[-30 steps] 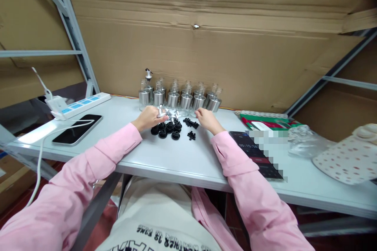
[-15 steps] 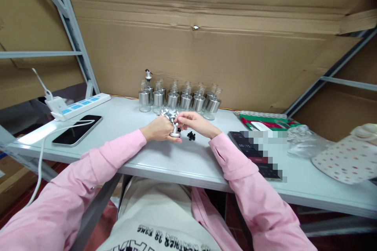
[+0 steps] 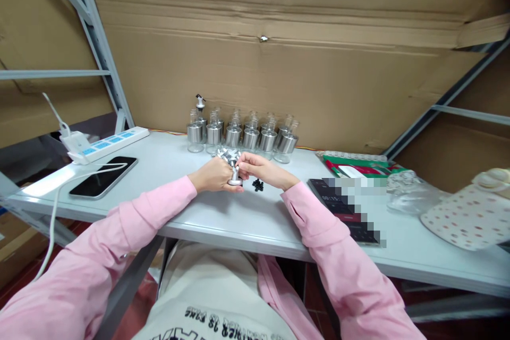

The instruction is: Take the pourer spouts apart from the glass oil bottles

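My left hand (image 3: 212, 174) is closed around a silver bottle pourer (image 3: 235, 178), its wide round base turned toward me. Against the pourer's upper end my right hand (image 3: 261, 168) has thumb and fingers pinched together; whether a small part sits between the fingertips is hidden. A cluster of small black parts (image 3: 258, 185) lies on the table just right of the pourer. Behind my hands is a pile of more silver pourer pieces (image 3: 228, 154), partly covered by them.
Several glass bottles with metal bands (image 3: 251, 137) stand in rows at the back; one wears a pourer with a black lever (image 3: 200, 101). A phone (image 3: 104, 176) and a power strip (image 3: 115, 143) lie left. Rightward are another phone (image 3: 338, 204), plastic bags (image 3: 414, 196) and a dotted pouch (image 3: 466, 215).
Both hands stay at the same spot. My right fingertips have closed in slightly on the pourer's top, and the pourer has tilted a little.
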A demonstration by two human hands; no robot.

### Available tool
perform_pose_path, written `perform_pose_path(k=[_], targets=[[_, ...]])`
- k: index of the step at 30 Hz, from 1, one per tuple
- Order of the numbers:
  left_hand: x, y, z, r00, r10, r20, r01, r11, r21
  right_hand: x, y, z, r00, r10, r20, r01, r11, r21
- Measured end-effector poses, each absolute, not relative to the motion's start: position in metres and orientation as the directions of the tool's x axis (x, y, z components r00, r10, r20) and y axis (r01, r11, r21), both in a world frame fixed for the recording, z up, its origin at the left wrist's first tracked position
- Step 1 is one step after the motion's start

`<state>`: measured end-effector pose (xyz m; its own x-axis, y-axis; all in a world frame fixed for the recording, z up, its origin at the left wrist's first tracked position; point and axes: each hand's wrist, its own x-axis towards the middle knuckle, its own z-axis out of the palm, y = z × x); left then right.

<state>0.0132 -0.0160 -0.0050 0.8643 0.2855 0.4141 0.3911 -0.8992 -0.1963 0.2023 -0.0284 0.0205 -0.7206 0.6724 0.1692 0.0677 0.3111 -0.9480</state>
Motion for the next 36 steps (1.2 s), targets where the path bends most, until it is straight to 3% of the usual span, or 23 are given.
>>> perform_pose_path(k=[6, 13, 17, 24, 36], targets=[[0.014, -0.017, -0.006, 0.87, 0.3, 0.392, 0.392, -0.902, -0.18, 0.202, -0.031, 0.022, -0.717, 0.672, 0.188, 0.051, 0.318, -0.947], [0.016, -0.018, -0.007, 0.777, 0.502, 0.38, 0.559, -0.828, -0.048, 0.202, -0.026, 0.021, -0.657, 0.718, 0.229, 0.047, 0.342, -0.938], [0.017, -0.022, -0.006, 0.7, 0.56, 0.444, 0.617, -0.787, 0.019, 0.202, -0.024, 0.019, -0.615, 0.734, 0.287, 0.025, 0.383, -0.924], [0.017, -0.026, -0.002, 0.535, 0.53, 0.657, 0.686, -0.727, 0.028, 0.201, -0.022, 0.021, -0.482, 0.799, 0.361, -0.04, 0.391, -0.919], [0.011, -0.016, -0.002, 0.618, 0.479, 0.623, 0.623, -0.782, -0.017, 0.201, -0.026, 0.024, -0.561, 0.758, 0.332, -0.002, 0.4, -0.917]])
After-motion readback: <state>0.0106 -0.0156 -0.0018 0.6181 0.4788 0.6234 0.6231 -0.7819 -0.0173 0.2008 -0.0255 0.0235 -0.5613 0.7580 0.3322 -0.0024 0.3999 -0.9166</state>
